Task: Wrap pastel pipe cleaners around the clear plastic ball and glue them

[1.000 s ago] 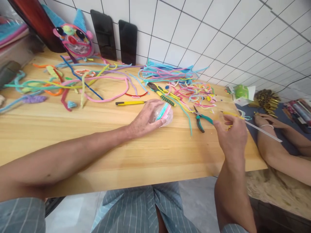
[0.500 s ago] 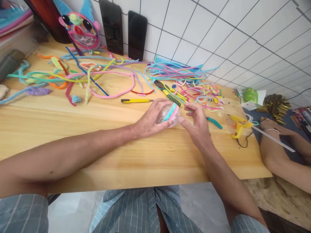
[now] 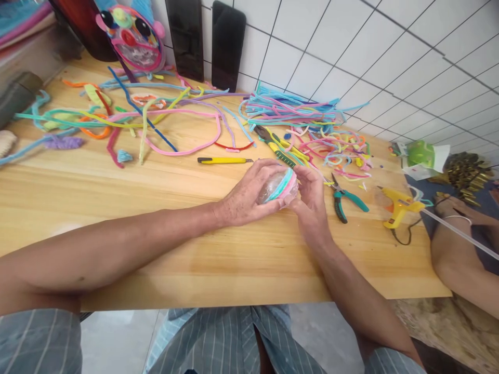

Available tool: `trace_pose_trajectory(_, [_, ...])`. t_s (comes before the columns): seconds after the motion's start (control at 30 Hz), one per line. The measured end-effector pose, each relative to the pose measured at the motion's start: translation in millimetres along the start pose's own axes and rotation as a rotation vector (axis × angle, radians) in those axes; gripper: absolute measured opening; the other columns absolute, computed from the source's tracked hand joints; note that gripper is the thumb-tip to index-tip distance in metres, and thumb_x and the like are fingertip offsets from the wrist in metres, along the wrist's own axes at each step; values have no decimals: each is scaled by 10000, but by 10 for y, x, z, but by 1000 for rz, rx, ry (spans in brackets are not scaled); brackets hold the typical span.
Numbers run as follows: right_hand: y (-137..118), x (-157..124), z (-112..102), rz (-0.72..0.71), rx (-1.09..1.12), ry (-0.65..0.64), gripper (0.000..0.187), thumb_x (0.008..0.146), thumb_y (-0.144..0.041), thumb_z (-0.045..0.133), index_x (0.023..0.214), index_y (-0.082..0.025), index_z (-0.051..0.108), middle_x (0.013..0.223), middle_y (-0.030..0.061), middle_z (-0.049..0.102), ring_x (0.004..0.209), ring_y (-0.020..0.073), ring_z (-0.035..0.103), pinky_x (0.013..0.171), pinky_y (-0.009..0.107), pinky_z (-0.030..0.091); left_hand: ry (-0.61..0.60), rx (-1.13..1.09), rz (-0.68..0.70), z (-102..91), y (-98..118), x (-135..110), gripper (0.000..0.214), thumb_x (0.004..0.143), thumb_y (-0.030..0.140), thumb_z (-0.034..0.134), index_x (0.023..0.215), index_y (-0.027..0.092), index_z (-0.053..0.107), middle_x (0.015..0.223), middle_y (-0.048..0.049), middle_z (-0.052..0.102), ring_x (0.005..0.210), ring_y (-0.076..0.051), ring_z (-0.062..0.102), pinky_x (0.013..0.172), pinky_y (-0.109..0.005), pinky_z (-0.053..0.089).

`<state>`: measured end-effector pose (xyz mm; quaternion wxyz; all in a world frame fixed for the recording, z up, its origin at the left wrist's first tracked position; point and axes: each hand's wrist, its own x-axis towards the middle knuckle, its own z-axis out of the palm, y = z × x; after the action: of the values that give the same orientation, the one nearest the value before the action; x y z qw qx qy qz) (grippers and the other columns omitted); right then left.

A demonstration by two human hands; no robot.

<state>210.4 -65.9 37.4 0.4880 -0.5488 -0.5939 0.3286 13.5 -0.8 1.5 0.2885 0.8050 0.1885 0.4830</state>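
Note:
A clear plastic ball with turquoise and pink pipe cleaners around its middle is held just above the wooden table. My left hand wraps its left side, thumb along the bottom and fingers over the top. On the other side, my right hand closes on the ball's right edge, with the thumb and fingertips against it. Beyond the hands lie green-and-yellow pliers and a yellow utility knife. To the right of my right hand are teal-handled pliers.
Loose pipe cleaners spread over the table's left, with a bundle by the tiled wall. Two black phones lean there beside a decorated face. At right are a yellow glue gun and another person's arm.
My right hand has come in from the right and now touches the ball, where before it was apart. The teal-handled pliers have come out from behind it. The view has shifted slightly.

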Motion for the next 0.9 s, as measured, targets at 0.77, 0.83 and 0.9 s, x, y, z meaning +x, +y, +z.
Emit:
trace_pose_trajectory(0.77, [-1,-7,60,156,242,-55,669,835,-393,796,1441,-325,520,1578,76,627,1492,312,591,1266,527,524,-47,47,-24,-1,-20,-34,676,1053,497,709,1629,279,429,1609,-201,538,1555,-379,518,1286,-644,475])
trace_pose_trajectory(0.83, [-18,-13,67,163,252,-55,671,829,-384,790,1440,-324,518,1582,77,626,1492,311,592,1263,525,528,-37,49,-10,1,-17,-36,668,1061,496,703,1630,276,430,1604,-200,538,1557,-370,518,1288,-628,477])
trace_pose_trajectory(0.9, [-27,-25,76,160,244,-61,667,837,-386,773,1449,-328,516,1594,74,624,1501,313,588,1264,529,529,-33,55,9,-3,-11,-33,660,1071,488,697,1631,268,425,1596,-203,538,1558,-360,518,1287,-611,483])
